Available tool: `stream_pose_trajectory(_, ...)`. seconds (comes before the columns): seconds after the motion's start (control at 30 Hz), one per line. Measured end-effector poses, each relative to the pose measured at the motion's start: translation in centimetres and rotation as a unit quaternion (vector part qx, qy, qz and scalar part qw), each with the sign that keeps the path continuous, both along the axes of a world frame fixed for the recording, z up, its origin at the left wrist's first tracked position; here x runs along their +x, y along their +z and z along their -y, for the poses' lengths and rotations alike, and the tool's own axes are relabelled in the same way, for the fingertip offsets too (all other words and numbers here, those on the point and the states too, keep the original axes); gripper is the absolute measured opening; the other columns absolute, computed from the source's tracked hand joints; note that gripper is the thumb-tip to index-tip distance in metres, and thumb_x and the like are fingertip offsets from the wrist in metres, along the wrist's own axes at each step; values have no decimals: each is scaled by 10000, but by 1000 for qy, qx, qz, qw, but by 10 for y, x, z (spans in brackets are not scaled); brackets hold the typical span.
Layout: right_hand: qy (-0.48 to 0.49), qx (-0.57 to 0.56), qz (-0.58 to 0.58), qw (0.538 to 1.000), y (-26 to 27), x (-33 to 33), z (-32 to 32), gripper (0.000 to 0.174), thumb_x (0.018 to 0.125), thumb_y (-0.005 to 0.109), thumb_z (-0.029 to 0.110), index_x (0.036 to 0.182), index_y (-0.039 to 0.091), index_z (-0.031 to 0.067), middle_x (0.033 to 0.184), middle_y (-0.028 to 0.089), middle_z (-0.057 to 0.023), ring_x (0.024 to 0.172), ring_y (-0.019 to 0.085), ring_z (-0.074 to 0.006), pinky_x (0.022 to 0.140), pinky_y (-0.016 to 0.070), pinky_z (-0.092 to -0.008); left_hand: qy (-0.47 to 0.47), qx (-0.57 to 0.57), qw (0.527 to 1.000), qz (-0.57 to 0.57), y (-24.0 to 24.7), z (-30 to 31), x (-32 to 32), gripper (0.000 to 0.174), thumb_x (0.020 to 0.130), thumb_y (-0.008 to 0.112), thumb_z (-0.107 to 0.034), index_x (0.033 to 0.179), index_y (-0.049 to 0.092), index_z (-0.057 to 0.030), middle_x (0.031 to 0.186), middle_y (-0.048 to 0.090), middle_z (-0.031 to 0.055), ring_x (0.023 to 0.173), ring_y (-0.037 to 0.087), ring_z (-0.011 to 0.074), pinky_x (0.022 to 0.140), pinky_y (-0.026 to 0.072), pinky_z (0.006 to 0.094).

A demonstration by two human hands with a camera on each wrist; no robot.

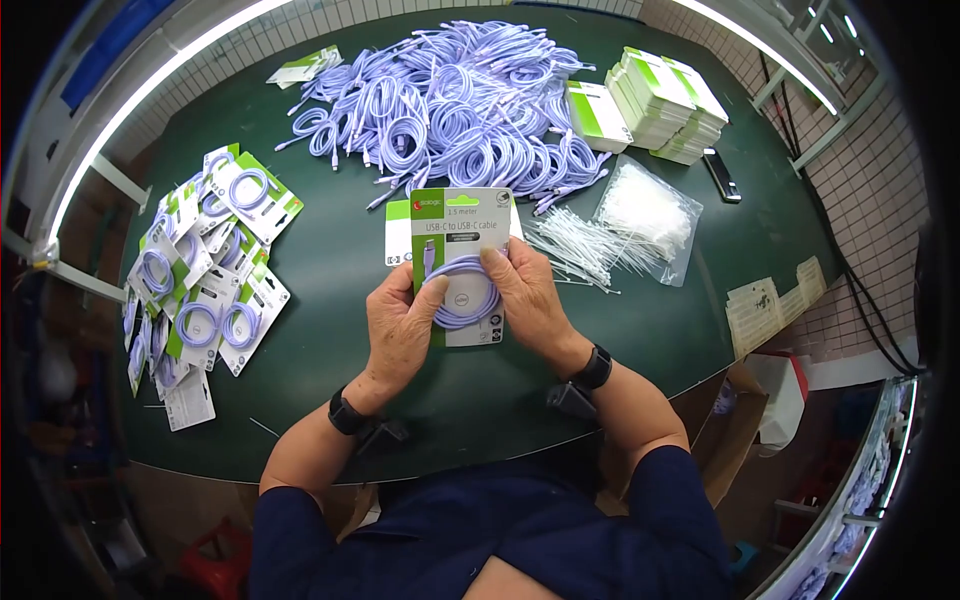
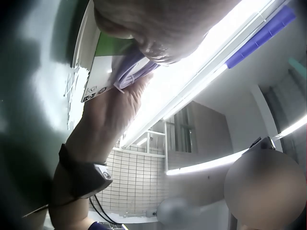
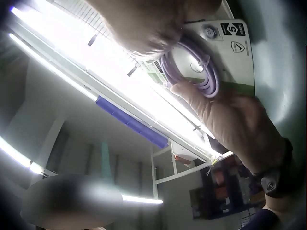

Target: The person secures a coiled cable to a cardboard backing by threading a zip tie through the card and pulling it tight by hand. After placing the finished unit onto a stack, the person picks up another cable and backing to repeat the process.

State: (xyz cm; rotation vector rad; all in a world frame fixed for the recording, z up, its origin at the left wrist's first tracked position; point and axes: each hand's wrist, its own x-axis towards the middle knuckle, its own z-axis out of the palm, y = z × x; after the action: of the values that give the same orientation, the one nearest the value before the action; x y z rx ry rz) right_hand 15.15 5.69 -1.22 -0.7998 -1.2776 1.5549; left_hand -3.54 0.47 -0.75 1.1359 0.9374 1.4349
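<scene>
Between both hands is a white and green retail card printed "USB-C to USB-C cable", with a coiled lilac USB-C cable on its front. My left hand grips the card's left edge, thumb on the coil. My right hand holds the right edge, its thumb pressing at the coil's upper right. In the right wrist view, the cable lies looped against the card, a tie around the loop. The left wrist view shows the card edge-on, fingers behind it hidden.
A heap of loose lilac cables covers the table's back. Carded cables pile up at left. Stacked cards, white zip ties, a plastic bag and a phone are at right. Another card lies behind the held one.
</scene>
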Motion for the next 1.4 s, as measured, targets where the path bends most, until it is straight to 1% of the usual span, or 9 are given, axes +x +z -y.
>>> stream_pose_trajectory(0.2,137,-171,-213,952,-2,9,-4,479,1101,626,376,1324,632,-48,1230,729,-114,1054,694,-122,905,587,-294,-14,49,998,-22,7,7,4,251,1059,707,-144,1236,682,32,1120,728,25,970,630,59,874,538,241)
stream_pose_trajectory(0.33,151,-148,-166,963,7,13,-2,499,1099,628,388,1339,631,-49,1219,725,-110,1035,690,-123,904,592,-308,-17,18,1000,3,4,6,2,252,1064,700,-149,1236,682,34,1120,733,31,970,635,56,880,539,240)
stream_pose_trajectory(0.43,38,16,143,989,16,17,11,526,1110,597,415,1352,616,-52,1215,726,-115,1038,695,-128,901,593,-308,-20,-14,999,46,-5,1,1,259,1073,690,-167,1233,681,36,1106,733,31,954,641,55,871,542,241)
stream_pose_trajectory(0.57,5,-13,-11,1000,0,1,5,510,1131,559,394,1381,578,-50,1184,728,-104,984,692,-105,836,579,-270,-30,-70,992,99,-4,1,1,271,1079,684,-189,1226,678,38,1086,738,35,926,649,57,845,549,240)
stream_pose_trajectory(0.9,-67,72,82,992,12,17,4,405,1099,615,242,1397,546,-23,1151,684,-88,951,618,-112,803,538,-267,2,-51,997,56,-2,0,1,275,1080,686,-208,1199,676,40,1046,736,35,895,648,56,806,552,236)
stream_pose_trajectory(1.0,-210,201,106,951,19,10,5,368,1030,711,159,1349,603,9,1101,665,-96,872,593,-136,721,528,-271,3,-53,997,55,-1,0,1,267,1079,687,-203,1196,675,37,1045,732,30,899,643,51,808,549,235)
stream_pose_trajectory(1.1,-253,561,323,719,38,20,5,431,922,803,81,1312,638,5,1102,671,-135,1004,598,-181,779,543,-293,5,-20,1000,15,-5,0,1,259,1077,688,-195,1202,672,31,1057,732,30,916,641,52,819,547,232)
stream_pose_trajectory(1.27,-220,540,313,749,34,13,11,430,841,854,62,1234,683,27,1091,664,-159,971,629,-204,712,542,-296,-4,-9,1000,-24,-4,4,4,252,1071,695,-178,1219,666,24,1087,730,35,942,642,61,844,550,238)
stream_pose_trajectory(1.4,-207,382,299,850,34,16,10,420,854,852,55,1229,666,14,1126,673,-144,920,654,-185,688,556,-296,6,12,1000,-3,-1,4,6,249,1064,701,-158,1234,659,19,1111,728,39,971,643,67,868,551,246)
